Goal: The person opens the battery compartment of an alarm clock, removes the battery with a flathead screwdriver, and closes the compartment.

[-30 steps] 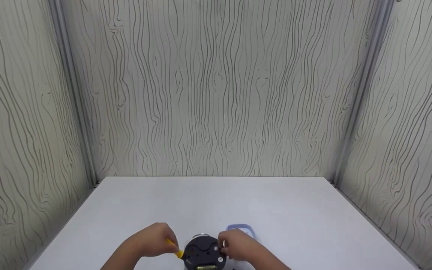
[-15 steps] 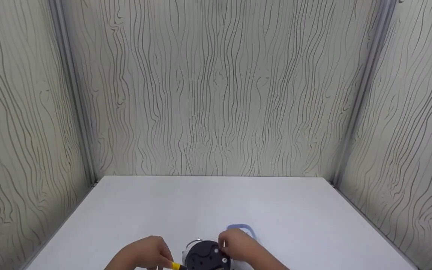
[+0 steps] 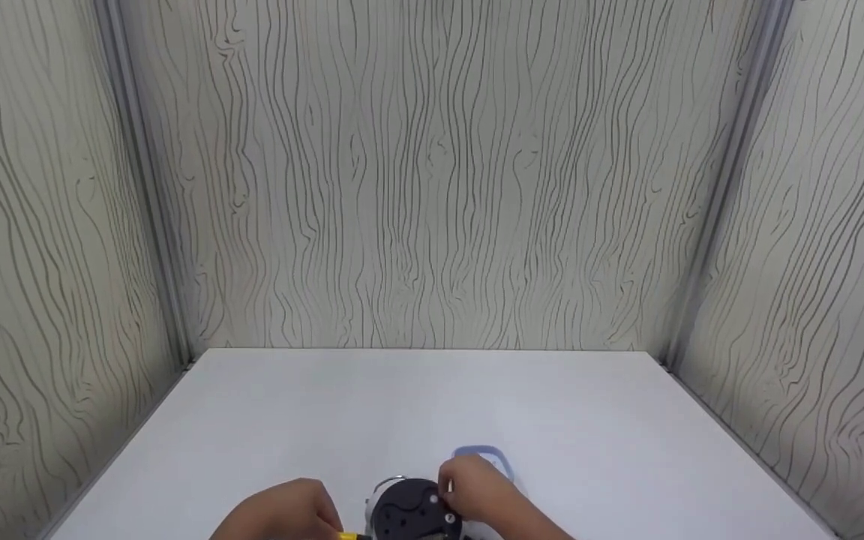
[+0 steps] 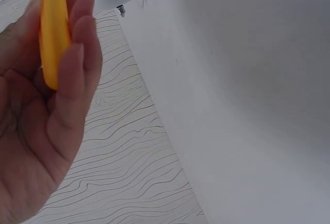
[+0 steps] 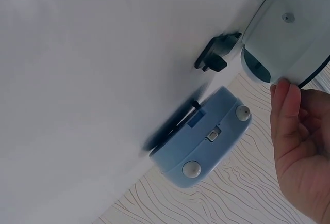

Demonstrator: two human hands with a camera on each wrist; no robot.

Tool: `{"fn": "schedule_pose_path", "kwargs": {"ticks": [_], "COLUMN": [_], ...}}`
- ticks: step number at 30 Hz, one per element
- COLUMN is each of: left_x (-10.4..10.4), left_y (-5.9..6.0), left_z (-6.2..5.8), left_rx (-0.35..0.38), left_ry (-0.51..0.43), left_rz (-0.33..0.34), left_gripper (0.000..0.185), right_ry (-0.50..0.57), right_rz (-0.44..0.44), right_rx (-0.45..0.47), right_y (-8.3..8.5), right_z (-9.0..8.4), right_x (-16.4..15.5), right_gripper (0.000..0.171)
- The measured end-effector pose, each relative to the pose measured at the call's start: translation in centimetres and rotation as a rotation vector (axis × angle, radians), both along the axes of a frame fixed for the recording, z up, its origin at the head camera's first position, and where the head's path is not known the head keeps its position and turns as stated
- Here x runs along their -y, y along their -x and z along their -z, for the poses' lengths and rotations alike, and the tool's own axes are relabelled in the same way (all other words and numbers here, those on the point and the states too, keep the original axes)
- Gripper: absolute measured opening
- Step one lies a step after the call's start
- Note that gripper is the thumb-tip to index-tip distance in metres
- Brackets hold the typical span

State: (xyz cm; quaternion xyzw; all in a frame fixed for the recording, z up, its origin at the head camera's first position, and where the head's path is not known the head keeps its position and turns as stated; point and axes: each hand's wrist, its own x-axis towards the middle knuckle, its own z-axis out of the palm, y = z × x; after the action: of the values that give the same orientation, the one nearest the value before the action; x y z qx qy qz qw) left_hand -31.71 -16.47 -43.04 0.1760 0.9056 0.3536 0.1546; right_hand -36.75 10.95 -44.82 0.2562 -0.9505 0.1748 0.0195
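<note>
A round black clock [image 3: 411, 514] stands at the table's near edge, its back facing me. My right hand [image 3: 453, 491] grips its right side; in the right wrist view a fingertip [image 5: 285, 91] touches the clock's pale rim [image 5: 289, 33]. My left hand [image 3: 304, 516] is just left of the clock, fingers curled round a yellow-handled screwdriver [image 3: 349, 535]. The left wrist view shows that yellow handle [image 4: 51, 33] in the palm of the left hand [image 4: 67, 64]. The tool's tip is out of sight.
A light blue casing [image 3: 481, 455] lies behind my right hand and shows as a blue piece with two knobs [image 5: 201, 141]. A small black part [image 5: 216, 59] lies by the clock. The white table [image 3: 432, 405] is walled by wood-grain panels [image 3: 432, 187].
My left hand has drawn the yellow screwdriver down and toward me, off the clock's left side. The right hand and the clock have hardly moved.
</note>
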Motion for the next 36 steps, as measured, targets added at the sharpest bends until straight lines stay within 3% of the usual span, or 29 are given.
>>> {"fn": "schedule_pose_path", "kwargs": {"ticks": [7,12,17,23,25,29,36], "left_x": [0.5,0.8,1.1,1.6,1.8,1.9,0.2], "left_y": [0.0,-0.1,0.1,0.0,0.0,0.3,1.2], "left_z": [-0.1,0.1,-0.1,-1.4,-2.0,-2.8,-2.7], "left_rx": [-0.024,0.014,0.024,0.105,0.123,0.105,0.051], "left_ry": [-0.001,-0.029,0.007,0.060,0.046,-0.028,-0.178], "left_rz": [0.036,0.001,-0.009,-0.057,-0.067,-0.040,0.040], "left_gripper": [0.005,0.004,0.005,0.005,0.006,0.008,0.009], "right_ry": [0.017,0.007,0.020,0.085,0.106,0.092,0.045], "right_rz": [0.036,0.009,-0.048,-0.047,-0.030,-0.006,-0.055], "right_rx": [0.032,-0.036,-0.100,0.079,0.147,0.191,0.051], "right_y": [0.0,0.1,0.1,-0.2,-0.3,-0.3,0.0], "right_z": [0.0,0.3,0.6,0.3,0.0,-0.9,-1.9], "right_x": [0.0,0.0,-0.2,-0.4,-0.5,-0.7,-0.4], "right_gripper": [0.012,0.013,0.014,0.013,0.010,0.006,0.007]}}
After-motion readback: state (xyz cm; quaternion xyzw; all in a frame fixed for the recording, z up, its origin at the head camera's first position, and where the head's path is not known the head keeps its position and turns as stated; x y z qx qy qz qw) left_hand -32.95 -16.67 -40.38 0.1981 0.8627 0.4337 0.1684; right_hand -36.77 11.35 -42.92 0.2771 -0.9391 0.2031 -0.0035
